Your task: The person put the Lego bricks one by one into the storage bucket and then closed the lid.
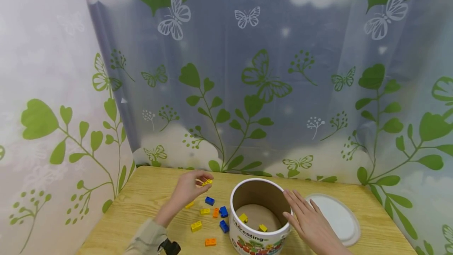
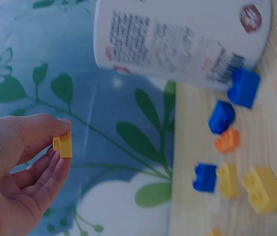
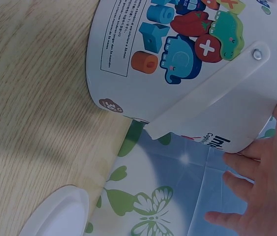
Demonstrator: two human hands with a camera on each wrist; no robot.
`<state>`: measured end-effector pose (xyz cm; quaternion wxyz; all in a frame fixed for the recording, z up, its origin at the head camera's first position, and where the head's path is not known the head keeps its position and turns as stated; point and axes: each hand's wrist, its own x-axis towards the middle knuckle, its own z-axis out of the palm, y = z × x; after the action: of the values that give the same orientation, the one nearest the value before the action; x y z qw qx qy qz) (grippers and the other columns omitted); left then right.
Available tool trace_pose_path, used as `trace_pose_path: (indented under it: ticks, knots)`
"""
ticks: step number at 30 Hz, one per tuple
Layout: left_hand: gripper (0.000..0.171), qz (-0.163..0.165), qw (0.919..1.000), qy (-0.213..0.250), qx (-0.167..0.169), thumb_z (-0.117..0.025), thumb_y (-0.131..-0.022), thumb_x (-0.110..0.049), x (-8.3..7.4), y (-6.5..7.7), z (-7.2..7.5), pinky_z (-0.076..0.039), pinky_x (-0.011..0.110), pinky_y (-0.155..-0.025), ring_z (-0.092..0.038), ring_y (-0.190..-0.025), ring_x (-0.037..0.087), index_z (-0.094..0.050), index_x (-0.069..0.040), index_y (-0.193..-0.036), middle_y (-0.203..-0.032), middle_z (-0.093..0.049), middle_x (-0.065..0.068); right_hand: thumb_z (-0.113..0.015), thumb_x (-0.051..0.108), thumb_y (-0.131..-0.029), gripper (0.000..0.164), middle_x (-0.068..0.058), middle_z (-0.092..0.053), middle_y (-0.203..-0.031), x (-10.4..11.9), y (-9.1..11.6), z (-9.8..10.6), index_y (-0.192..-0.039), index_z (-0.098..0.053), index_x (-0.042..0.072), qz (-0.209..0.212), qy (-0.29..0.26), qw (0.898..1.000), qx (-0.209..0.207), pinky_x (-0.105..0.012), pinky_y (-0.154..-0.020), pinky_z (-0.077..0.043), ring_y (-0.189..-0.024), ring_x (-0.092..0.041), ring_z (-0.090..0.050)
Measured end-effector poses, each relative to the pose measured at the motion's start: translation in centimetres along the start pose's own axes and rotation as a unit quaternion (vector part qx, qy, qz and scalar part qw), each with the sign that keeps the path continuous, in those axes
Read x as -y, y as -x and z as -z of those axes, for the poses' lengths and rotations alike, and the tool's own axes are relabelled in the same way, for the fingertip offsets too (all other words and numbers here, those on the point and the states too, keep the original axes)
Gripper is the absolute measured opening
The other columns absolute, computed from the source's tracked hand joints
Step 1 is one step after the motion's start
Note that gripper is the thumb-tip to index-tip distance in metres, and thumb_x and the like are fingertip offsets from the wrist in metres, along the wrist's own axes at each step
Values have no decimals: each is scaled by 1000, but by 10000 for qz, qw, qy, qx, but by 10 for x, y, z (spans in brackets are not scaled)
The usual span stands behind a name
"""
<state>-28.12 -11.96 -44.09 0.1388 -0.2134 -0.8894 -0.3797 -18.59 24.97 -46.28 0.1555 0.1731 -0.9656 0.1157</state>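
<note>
My left hand (image 1: 187,188) pinches a small yellow toy brick (image 2: 66,145) between thumb and fingers, raised above the table left of the bucket. A white round bucket (image 1: 236,229) with printed toy pictures stands upright, its top uncovered. Inside it, two yellow bricks (image 1: 243,218) show near the front. My right hand (image 1: 308,219) is at the bucket's right side, fingers straight, fingertips against the rim. In the right wrist view, a pale strap handle (image 3: 207,91) hangs along the bucket's wall.
Several loose bricks lie on the wooden table (image 1: 155,186) left of the bucket, among them a blue brick (image 1: 210,200), an orange brick (image 1: 210,242) and a yellow brick (image 1: 196,226). A white lid (image 1: 337,219) lies to the right. Patterned curtain (image 1: 219,89) hangs behind the table.
</note>
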Motion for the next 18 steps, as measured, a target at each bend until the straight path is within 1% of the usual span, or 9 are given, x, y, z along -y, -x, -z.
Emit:
trace_pose_path:
  ticks: [3, 7, 10, 14, 18]
  knots:
    - [17, -177, 9997, 144, 108, -79, -87, -7, -12, -5, -3, -60, 29, -75, -68, -88, 19, -76, -11, -104, -100, -72, 2, -50, 42, -106, 58, -7, -45, -157, 0, 0, 1, -156, -41, 14, -8, -8, 10000, 11, -64, -111, -35, -145, -30, -41]
    - [18, -446, 9983, 200, 317, -78, -89, -9, -27, -11, -10, -59, 26, -76, -68, -90, 18, -75, -10, -107, -103, -72, 2, -50, 42, -106, 59, -7, -45, -157, 0, 0, 0, -156, -41, 14, 5, -1, 10000, 9, -65, -111, -35, -145, -30, -41]
    - [17, -654, 9967, 220, 423, -78, -90, -10, -38, -17, -16, -59, 25, -76, -68, -90, 18, -75, -10, -107, -103, -72, 2, -50, 42, -106, 59, -7, -45, -157, 0, 0, 0, -156, -41, 14, 26, -2, 10000, -1, -65, -111, -35, -144, -30, -41]
    - [16, -857, 9944, 302, 536, -78, -90, -8, -52, -22, -25, -59, 27, -76, -68, -89, 18, -75, -11, -106, -102, -72, 2, -50, 42, -106, 58, -7, -45, -157, 1, 0, 0, -156, -41, 14, 37, -4, 10000, -15, -65, -110, -36, -144, -30, -41]
    - [16, -1007, 9918, 359, 703, -77, -91, -10, -63, -26, -37, -59, 25, -77, -68, -89, 18, -75, -10, -106, -102, -72, 2, -51, 42, -106, 58, -7, -45, -157, 0, 0, 0, -156, -41, 14, 38, 10, 10000, -38, -65, -110, -36, -144, -30, -42]
